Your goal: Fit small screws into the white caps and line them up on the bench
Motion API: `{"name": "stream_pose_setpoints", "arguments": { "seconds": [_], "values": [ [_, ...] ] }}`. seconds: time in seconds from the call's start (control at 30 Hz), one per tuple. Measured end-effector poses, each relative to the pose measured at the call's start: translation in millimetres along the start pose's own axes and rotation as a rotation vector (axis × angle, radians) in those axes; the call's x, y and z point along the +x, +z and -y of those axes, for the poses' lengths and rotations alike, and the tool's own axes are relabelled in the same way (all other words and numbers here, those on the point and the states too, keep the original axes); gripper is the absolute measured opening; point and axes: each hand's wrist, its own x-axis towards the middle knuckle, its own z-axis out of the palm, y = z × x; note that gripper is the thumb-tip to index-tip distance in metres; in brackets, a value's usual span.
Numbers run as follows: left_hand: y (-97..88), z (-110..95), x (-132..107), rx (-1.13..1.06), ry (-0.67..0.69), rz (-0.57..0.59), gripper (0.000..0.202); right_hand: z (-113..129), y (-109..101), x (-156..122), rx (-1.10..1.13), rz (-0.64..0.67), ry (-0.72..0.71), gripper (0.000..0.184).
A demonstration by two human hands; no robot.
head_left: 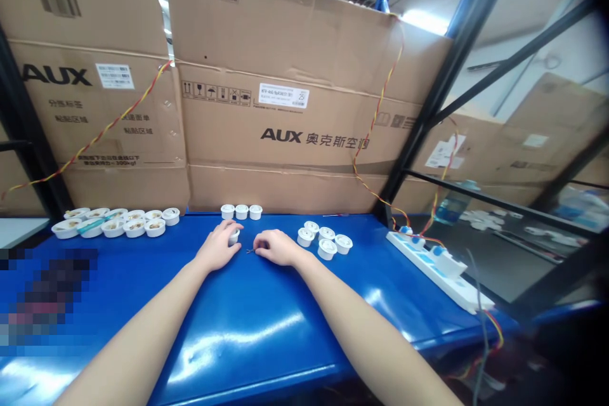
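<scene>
My left hand (219, 247) is closed around a small white cup (233, 238) on the blue table; the fingers cover most of it. Just to the right, my right hand (276, 247) has its thumb and fingers pinched together. At its fingertips lies a tiny dark, thin, wire-like piece (250, 251), too small to name; whether the fingers grip it is unclear. Behind my left hand stand three white cups (242, 211) in a row. Several more white cups (327, 248) are grouped to the right of my right hand.
Several white cups with brownish contents (114, 227) sit at the back left, a teal strip (92, 224) across some. A white power strip (438, 271) with plugs runs along the right side. Cardboard (285, 184) walls the back, and a black rack post (428, 95) rises at right.
</scene>
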Motion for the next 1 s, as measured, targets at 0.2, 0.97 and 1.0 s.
{"name": "stream_pose_setpoints", "arguments": {
  "seconds": [0.2,0.97,1.0],
  "values": [
    [-0.3,-0.3,-0.1,0.012,-0.003,0.012,0.041,-2.7,1.3,1.7,-0.022,0.058,-0.018,0.013],
    [-20.6,-35.4,1.1,0.193,0.475,-0.222,0.016,3.7,-0.2,2.9,0.596,-0.041,0.005,0.02],
    [-19.6,-36.4,1.0,0.197,0.494,-0.237,0.016,6.3,-0.1,3.0,0.678,-0.013,0.019,0.021]
  ]
}}
